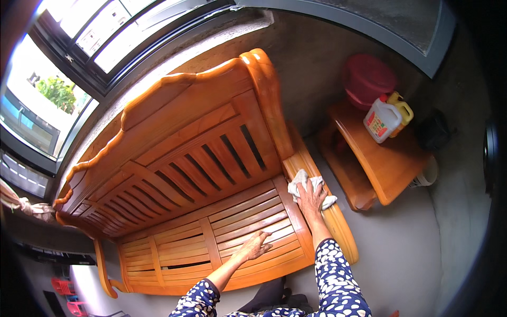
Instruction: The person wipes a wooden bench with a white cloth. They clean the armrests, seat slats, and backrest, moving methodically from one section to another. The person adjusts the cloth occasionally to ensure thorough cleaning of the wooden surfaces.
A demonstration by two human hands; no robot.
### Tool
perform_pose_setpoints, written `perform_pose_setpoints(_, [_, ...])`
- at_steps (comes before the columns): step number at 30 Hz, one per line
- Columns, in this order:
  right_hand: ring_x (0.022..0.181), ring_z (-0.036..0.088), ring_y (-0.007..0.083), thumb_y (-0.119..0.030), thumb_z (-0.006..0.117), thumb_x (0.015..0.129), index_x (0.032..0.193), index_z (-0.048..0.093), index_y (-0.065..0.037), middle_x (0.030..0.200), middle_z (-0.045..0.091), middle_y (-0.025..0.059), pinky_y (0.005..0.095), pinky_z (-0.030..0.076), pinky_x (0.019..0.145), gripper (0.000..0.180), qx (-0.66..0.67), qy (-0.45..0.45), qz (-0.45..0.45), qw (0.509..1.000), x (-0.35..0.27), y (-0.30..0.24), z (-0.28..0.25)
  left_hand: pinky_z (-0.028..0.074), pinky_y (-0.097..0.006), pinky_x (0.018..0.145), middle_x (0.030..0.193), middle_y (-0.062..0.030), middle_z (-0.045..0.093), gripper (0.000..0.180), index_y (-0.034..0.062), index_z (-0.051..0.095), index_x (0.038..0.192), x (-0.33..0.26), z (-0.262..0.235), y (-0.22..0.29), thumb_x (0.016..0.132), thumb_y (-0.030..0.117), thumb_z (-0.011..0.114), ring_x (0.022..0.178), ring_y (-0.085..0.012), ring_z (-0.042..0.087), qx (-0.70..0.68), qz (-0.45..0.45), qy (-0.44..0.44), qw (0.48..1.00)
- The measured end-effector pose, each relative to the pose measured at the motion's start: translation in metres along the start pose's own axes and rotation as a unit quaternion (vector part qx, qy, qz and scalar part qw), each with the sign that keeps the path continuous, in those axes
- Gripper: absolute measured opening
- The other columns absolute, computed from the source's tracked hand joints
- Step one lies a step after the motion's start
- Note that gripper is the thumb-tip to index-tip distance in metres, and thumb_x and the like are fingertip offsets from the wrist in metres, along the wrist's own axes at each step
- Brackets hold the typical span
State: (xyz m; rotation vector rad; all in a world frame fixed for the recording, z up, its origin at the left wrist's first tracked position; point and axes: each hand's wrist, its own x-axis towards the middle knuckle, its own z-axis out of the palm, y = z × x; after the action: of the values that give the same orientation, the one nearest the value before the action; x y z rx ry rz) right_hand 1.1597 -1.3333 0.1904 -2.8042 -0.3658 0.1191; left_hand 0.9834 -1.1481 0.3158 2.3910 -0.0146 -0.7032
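Observation:
My right hand (311, 198) presses a crumpled white cloth (300, 182) onto the right armrest (338, 224) of a glossy wooden bench. Its fingers are spread over the cloth, and cloth shows on both sides of them. Over the slatted seat (248, 224) is my left hand (257, 245), empty, its fingers loosely apart; whether it touches the slats I cannot tell. The bench's tall backrest (185, 142) has a wavy top edge and upright slats.
Right of the bench stands a small wooden table (388, 174) bearing a white jug (381, 120), a yellow jug (404, 112) and a red basin (369, 79). A white bucket (429, 171) is partly behind it. Windows (105, 42) run behind the bench. Red stools (63, 287) are at far left.

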Motion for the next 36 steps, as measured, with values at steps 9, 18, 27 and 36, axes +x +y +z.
perform_pose_setpoints(9, [0.118,0.041,0.04,-0.026,0.069,0.076,0.115,0.057,-0.027,0.128,0.049,0.0082,0.0659,0.025,0.099,0.04,-0.057,0.163,0.078,0.982,-0.125,0.035,0.0,0.051,-0.038,0.087,0.118,-0.0234,0.059,0.053,0.0,0.049,0.131,0.033,0.058,0.003,0.088,0.025,0.067,0.103,-0.0303,0.062,-0.013,0.063,-0.052,0.997])
perform_pose_setpoints(18, [0.112,0.043,0.0399,-0.033,0.065,0.083,0.119,0.051,-0.016,0.123,0.048,0.0159,0.0574,0.039,0.087,0.043,0.018,0.245,0.454,0.857,-0.155,0.05,-0.001,0.049,-0.041,0.092,0.128,-0.0211,0.053,0.052,0.0011,0.047,0.132,0.024,0.055,0.021,0.091,0.028,0.063,0.113,-0.0326,0.058,-0.082,0.033,-0.155,0.984])
perform_pose_setpoints(27, [0.115,0.052,0.0349,-0.027,0.049,0.092,0.136,0.033,0.004,0.128,0.047,0.0265,0.0429,0.043,0.093,0.056,0.487,0.376,0.611,0.498,-0.212,0.038,0.076,0.05,-0.04,0.089,0.131,-0.0171,0.045,0.057,0.0022,0.043,0.135,0.027,0.114,0.011,0.088,0.022,0.067,0.108,-0.0295,0.058,-0.114,0.033,-0.159,0.98])
perform_pose_setpoints(36, [0.102,0.058,0.0334,-0.019,0.06,0.084,0.115,0.051,-0.004,0.104,0.061,0.0186,0.044,0.047,0.083,0.035,0.526,0.374,0.413,0.642,-0.227,0.0,-0.001,0.051,-0.042,0.088,0.133,-0.0205,0.031,0.061,0.0089,0.039,0.138,0.044,0.071,0.069,0.087,0.03,0.067,0.111,-0.0353,0.054,-0.031,0.087,0.02,0.996])
